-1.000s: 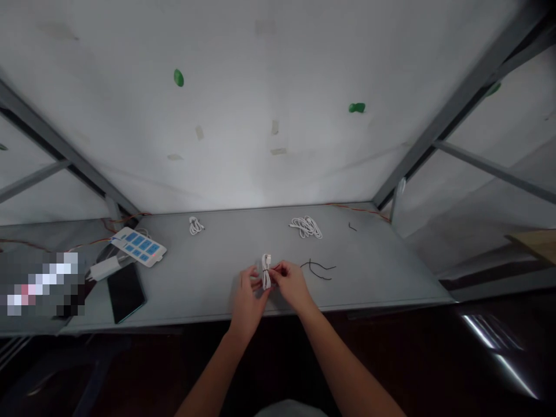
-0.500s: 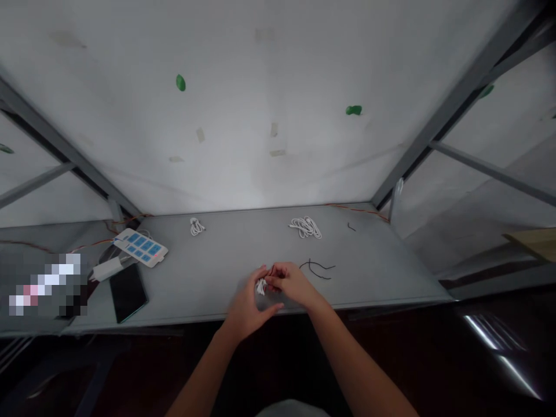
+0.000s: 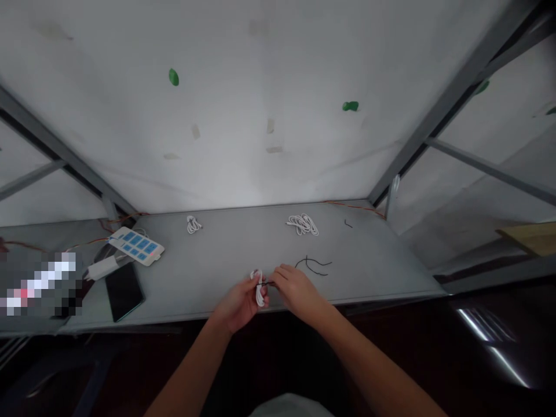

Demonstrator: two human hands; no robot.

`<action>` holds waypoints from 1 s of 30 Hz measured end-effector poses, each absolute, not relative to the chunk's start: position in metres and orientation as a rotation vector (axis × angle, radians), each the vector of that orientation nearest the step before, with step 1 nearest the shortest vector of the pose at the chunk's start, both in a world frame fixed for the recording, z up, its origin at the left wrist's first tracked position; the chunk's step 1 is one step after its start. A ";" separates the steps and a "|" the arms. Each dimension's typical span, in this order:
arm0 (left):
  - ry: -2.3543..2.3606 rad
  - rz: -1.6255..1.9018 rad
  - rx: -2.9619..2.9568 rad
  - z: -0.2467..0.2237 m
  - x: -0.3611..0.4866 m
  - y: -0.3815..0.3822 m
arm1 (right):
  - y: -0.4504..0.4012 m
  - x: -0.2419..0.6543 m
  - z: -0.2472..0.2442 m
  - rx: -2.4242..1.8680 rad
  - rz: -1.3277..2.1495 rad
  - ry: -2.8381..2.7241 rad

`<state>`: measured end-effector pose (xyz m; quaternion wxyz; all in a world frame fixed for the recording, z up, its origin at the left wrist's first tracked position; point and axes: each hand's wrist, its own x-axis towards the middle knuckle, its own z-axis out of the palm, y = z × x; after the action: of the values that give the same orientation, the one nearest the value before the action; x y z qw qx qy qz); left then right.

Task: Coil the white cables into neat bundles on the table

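Note:
A coiled white cable (image 3: 259, 297) is gripped in my left hand (image 3: 240, 302) near the front edge of the grey table (image 3: 217, 255). A thin black twist tie (image 3: 266, 284) runs across the middle of the coil. My right hand (image 3: 296, 289), just to the right, pinches the end of that tie; its fingertips are partly hidden. Several loose black twist ties (image 3: 313, 266) lie beyond my right hand. Two more white cables rest farther back: a small bundle (image 3: 193, 225) on the left and a looser coil (image 3: 303, 225) on the right.
At the left stand a white power strip (image 3: 136, 245) with blue sockets, a white adapter (image 3: 102, 268) and a dark phone (image 3: 124, 291). A short black tie piece (image 3: 348, 223) lies at the back right. A white wall (image 3: 278, 174) closes off the rear; metal posts (image 3: 417, 156) frame the sides.
My left hand has turned and closed around the cable coil, which now stands upright between the fingers. My right hand has drawn slightly away to the right with the tie's end.

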<state>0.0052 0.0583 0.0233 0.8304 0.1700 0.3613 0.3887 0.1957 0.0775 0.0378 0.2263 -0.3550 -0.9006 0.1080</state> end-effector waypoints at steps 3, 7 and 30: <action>0.585 0.770 0.150 0.030 0.008 0.054 | 0.074 0.205 0.036 -0.936 0.164 -2.460; 0.423 0.803 0.114 0.029 0.014 0.048 | 0.072 0.214 0.027 -0.997 0.159 -2.441; 1.234 0.881 1.713 -0.013 0.031 0.088 | 0.108 0.240 0.000 -1.415 0.953 -1.711</action>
<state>0.0310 0.0877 -0.0128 0.4142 0.6816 0.4910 0.3504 0.2405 0.1076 -0.0002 0.3546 -0.5475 -0.6621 0.3689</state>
